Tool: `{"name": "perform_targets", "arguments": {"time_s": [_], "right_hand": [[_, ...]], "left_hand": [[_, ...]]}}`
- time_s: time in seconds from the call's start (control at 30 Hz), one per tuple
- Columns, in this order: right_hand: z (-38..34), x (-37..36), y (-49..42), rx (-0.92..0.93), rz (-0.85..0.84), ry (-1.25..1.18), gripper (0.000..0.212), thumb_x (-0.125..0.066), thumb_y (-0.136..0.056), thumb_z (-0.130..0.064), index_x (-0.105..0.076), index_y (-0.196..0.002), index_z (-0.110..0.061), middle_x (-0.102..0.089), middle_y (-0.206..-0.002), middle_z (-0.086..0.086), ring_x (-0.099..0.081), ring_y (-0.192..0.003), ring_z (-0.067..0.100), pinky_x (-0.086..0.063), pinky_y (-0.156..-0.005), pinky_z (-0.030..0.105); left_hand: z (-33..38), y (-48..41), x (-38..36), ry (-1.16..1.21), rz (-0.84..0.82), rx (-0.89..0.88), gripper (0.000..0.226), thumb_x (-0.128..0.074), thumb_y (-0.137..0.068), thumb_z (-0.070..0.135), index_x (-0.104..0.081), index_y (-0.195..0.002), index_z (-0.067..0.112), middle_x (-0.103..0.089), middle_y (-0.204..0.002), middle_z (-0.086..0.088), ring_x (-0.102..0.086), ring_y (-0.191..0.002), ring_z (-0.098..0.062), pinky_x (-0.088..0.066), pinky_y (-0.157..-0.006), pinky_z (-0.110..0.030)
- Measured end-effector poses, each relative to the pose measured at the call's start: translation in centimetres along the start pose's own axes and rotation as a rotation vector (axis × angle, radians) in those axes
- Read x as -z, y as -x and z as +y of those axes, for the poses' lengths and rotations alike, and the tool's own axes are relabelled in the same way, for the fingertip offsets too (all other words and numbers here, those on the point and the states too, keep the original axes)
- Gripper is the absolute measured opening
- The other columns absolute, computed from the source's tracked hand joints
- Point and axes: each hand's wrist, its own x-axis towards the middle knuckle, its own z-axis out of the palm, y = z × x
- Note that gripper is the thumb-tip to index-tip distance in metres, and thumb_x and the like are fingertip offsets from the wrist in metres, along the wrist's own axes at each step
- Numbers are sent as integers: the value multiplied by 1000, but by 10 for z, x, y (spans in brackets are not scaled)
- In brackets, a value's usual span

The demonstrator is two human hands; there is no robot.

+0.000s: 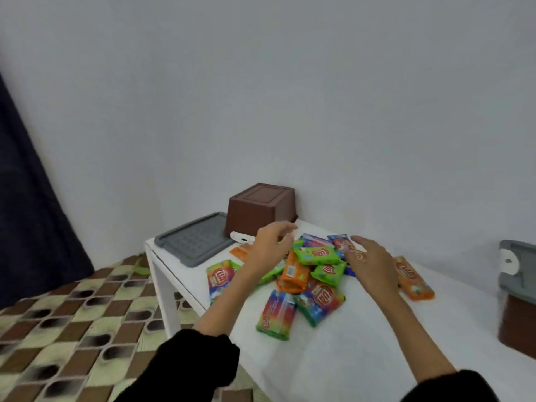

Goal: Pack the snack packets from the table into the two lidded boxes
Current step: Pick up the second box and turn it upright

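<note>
Just before the upturned brown box point(258, 210), above the snack packets point(313, 274) heaped on the tabletop point(362, 343), my left hand point(272, 245) and right hand point(368, 256) hover, each grip spread and empty; packing seems unstarted, so next I must right that box.

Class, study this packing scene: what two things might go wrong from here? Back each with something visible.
1. A rainbow packet lies at the table's left edge; the left hand, hovering open above the pile, might knock it to the floor.
2. The far box stands upside down with its lid beside it; nothing can go in until it is turned over, and turning it could nudge the pile.
</note>
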Motion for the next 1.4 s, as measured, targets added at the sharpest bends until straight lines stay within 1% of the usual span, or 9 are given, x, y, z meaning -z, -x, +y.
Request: {"name": "perform_targets", "arguments": {"time_s": [0.13, 0.23, 0.53, 0.73, 0.87, 0.97, 1.1, 1.2, 1.4], "right_hand": [[-51, -56, -42, 43, -63, -63, 41, -57, -90, -27, -55, -128, -12, -56, -133, 7, -49, -125, 23, -36, -105, 34], [-78, -89, -75, 81, -79, -70, 39, -57, -90, -27, -57, -126, -12, -58, -130, 7, -51, -123, 22, -37, -103, 32], [-99, -161, -178, 120, -199, 63, 39, -55, -90, -28, -57, -127, -16, -57, -132, 4, -51, -123, 20, -38, -100, 26], [-87, -204, -228, 93, -257, 98, 39, -54, -90, -28, -56, -127, -16, -57, -133, 1, -50, -124, 18, -39, -100, 26], [-74, -226, -246, 50, -293, 118, 35, -56, -89, -25, -58, -123, -16, -52, -136, 6, -46, -128, 22, -38, -102, 29], [-62, -239, -253, -64, -332, 3, 38, -54, -91, -25, -54, -129, -21, -50, -137, 8, -40, -132, 27, -35, -107, 35], [-61, -254, -253, -261, -359, -308, 45, -48, -95, -26, -42, -139, -27, -41, -146, 2, -40, -132, 23, -32, -108, 30], [-67, -261, -247, -368, -294, -429, 49, -49, -93, -29, -38, -140, -33, -33, -151, 8, -36, -135, 27, -33, -111, 40], [-87, -229, -236, -313, -146, -542, 51, -55, -91, -29, -40, -140, -29, -38, -147, 5, -39, -133, 24, -33, -111, 33]], "left_hand": [[-42, -44, 52, -26, 28, -3, 24, -54, -89, 6, -67, -108, 7, -69, -110, -9, -64, -101, -16, -42, -84, -9], [-68, -81, 79, -65, 25, -27, 23, -54, -89, 5, -67, -108, 6, -69, -110, -9, -62, -97, -13, -37, -78, 1], [-145, -180, 89, -165, -49, 56, 26, -51, -90, 13, -66, -111, 13, -65, -115, -7, -59, -107, -19, -43, -95, -28], [-188, -224, 72, -233, -108, 151, 27, -50, -90, 16, -65, -113, 14, -59, -117, -10, -55, -111, -22, -37, -90, -23], [-205, -241, 60, -235, -152, 228, 29, -51, -92, 23, -64, -118, 20, -47, -132, -10, -45, -125, -23, -35, -101, -28], [-213, -246, 53, -211, -169, 260, 31, -53, -91, 30, -62, -121, 26, -53, -133, -6, -47, -126, -22, -37, -98, -28], [-213, -247, 47, -245, -119, 332, 39, -54, -88, 46, -56, -126, 36, -55, -135, 2, -51, -123, -21, -44, -98, -33], [-203, -244, 42, -224, -45, 362, 41, -59, -84, 44, -58, -124, 33, -58, -133, 0, -53, -121, -20, -43, -98, -31], [-152, -238, 59, -204, 121, 242, 42, -63, -83, 36, -61, -123, 23, -62, -127, -3, -54, -120, -20, -39, -100, -29]]}}
